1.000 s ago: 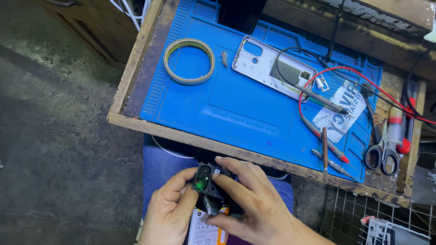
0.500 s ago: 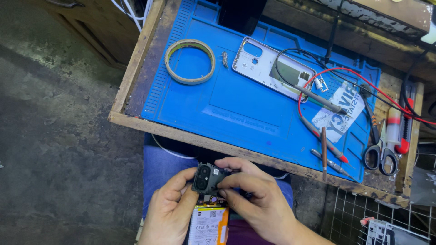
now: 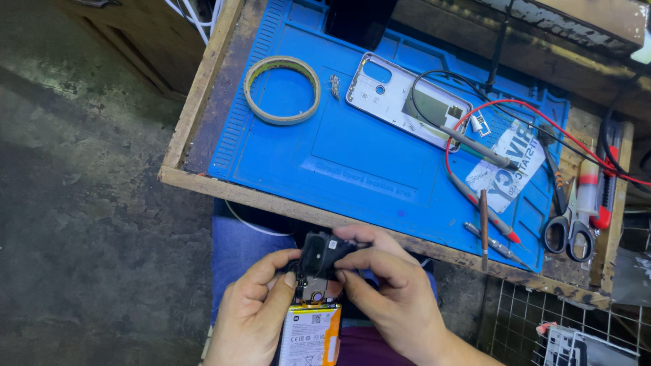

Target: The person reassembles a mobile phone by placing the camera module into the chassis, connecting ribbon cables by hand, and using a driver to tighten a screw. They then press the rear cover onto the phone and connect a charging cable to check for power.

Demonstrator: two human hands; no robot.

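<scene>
Head view: both hands (image 3: 325,305) pinch black cover (image 3: 322,254) below bench edge (image 3: 271,200).

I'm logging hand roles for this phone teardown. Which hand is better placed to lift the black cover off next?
Probably the right hand: its fingertips already pinch the black cover at the opened phone's top end, while the left hand grips the phone body from the side, steadying it.

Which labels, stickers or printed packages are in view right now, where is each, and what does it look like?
White rectangular battery label with orange edge: on the opened phone, under the left hand.
White printed paper slip with dark lettering: right side of the blue work mat, under the probe wires.
White printed package: bottom right, partly cut off.
</scene>
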